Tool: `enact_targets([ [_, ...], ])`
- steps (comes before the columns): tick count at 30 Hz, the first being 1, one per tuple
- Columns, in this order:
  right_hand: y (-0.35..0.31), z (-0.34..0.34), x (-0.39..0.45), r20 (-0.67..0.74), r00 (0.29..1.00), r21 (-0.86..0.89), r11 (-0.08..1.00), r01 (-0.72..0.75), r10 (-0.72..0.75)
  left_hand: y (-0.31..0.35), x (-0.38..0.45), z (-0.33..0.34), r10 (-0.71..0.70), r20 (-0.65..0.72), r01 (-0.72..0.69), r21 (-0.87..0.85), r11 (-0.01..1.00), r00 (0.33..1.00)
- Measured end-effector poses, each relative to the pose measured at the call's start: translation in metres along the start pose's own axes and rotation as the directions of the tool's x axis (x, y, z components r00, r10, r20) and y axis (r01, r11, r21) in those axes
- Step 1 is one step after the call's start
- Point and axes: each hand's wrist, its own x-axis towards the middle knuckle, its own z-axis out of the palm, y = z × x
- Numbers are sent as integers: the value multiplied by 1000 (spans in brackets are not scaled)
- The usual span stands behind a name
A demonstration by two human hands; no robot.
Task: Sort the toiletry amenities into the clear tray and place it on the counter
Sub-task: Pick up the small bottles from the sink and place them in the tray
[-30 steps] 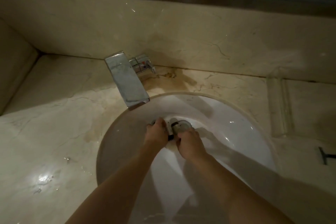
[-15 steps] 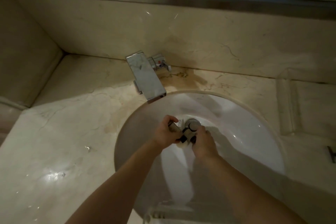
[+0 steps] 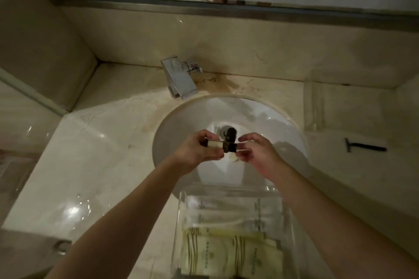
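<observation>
My left hand [image 3: 199,150] grips a small cream bottle with a dark cap [image 3: 216,144], held level above the white sink bowl [image 3: 267,120]. My right hand [image 3: 258,152] pinches a second small cream bottle [image 3: 243,150], its dark cap meeting the first one's cap. Another dark-capped item [image 3: 231,133] lies in the bowl at the drain. The clear tray [image 3: 181,215] sits at the near rim of the sink. It holds several white and pale green sachets [image 3: 231,249].
A chrome faucet [image 3: 179,80] stands behind the bowl. A black razor [image 3: 365,147] lies on the marble counter [image 3: 90,165] to the right of the sink. A mirror edge runs along the back wall.
Both hands have lifted out of the sink bowl, each holding a small bottle. The view has tilted back, bringing the clear tray and the razor into sight.
</observation>
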Motion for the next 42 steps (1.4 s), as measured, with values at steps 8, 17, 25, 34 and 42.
enact_targets([
  [8,31,-7,-2,-221,966,-223,958,-181,131,-30,-21,-14,-160,-219,185,100,978,963],
  [17,26,10,37,-72,996,-599,796,-91,59,-31,11,-42,-204,-375,137,-199,970,904],
  [25,43,72,87,269,963,-921,292,259,-8,-25,26,-60,-167,-227,74,-368,927,960],
  [34,72,93,112,253,946,-966,-1,258,-204,-19,39,-71,-132,-127,67,-422,904,983],
  [42,57,79,113,28,998,-735,678,-23,64,-11,35,-66,-146,-172,56,-443,895,974],
])
